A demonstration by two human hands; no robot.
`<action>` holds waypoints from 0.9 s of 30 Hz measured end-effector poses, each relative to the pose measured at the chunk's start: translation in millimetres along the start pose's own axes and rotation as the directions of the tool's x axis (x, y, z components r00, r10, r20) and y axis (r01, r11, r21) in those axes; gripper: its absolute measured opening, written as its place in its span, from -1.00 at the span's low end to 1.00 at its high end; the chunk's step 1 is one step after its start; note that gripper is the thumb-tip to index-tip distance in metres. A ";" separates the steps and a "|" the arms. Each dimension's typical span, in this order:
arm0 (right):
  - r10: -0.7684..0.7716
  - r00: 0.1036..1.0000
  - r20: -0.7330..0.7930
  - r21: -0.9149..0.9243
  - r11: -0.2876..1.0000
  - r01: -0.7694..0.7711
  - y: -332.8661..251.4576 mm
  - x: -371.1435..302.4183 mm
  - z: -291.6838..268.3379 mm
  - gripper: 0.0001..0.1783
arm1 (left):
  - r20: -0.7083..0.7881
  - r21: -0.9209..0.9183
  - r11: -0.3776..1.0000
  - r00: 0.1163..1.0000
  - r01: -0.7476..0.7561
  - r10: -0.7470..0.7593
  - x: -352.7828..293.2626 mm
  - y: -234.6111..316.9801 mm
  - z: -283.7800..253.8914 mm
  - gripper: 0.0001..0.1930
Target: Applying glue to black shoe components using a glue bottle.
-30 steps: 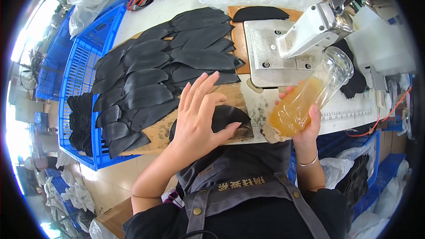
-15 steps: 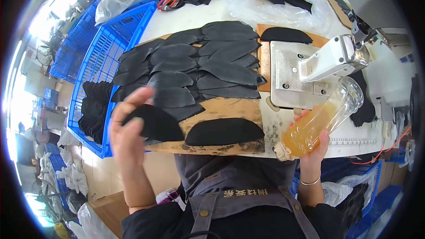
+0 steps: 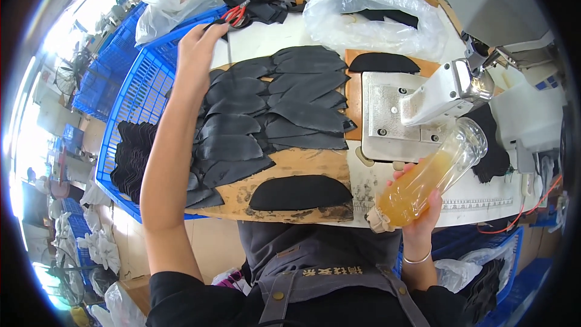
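My right hand (image 3: 420, 221) is wrapped round a clear bottle (image 3: 417, 184) of amber liquid. The bottle leans, its beige cloth-like end (image 3: 379, 220) pointing down toward the table's front edge. My left arm reaches far across the left side, and the left hand (image 3: 200, 48) is closed near the blue crate's far end. A thin dark piece (image 3: 216, 25) shows at its fingertips, seen edge-on beside red-handled scissors (image 3: 236, 13). A black half-moon piece (image 3: 301, 192) lies on the near edge of the brown board (image 3: 290, 160). Overlapping dark leaf-shaped pieces (image 3: 308, 85) cover the board beyond it.
A white machine arm (image 3: 433, 94) stands over its metal bed, right of the board. Behind it lies another black half-moon piece (image 3: 384, 63). The blue crate (image 3: 136, 94) at the left holds stacked wavy black pieces (image 3: 132, 157). A clear plastic bag (image 3: 327, 6) lies at the back.
My left hand has moved from the near left of the board to the far left. The half-moon piece under it has left that spot. My right hand still holds the tilted bottle.
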State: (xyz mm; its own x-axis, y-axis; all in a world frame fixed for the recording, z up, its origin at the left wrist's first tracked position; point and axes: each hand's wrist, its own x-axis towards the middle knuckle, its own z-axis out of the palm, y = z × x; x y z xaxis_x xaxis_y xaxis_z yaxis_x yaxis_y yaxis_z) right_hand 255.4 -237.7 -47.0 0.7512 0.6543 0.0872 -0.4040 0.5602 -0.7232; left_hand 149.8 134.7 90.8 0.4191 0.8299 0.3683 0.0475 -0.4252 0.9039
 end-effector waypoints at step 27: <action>0.019 0.999 -0.050 0.020 1.000 -0.018 -4.2 -0.1 2.9 -0.26 | 0.339 0.683 0.677 0.940 -0.273 0.038 18.6 -64.2 164.8 -0.81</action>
State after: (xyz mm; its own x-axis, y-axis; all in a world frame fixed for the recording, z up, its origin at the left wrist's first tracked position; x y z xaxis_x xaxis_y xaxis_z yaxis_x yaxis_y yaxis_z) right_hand 255.5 -238.7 -42.1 0.7683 0.6390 0.0389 -0.4282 0.5581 -0.7107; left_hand 304.0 117.9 3.7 0.7031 0.6417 0.3064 0.5369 -0.7616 0.3629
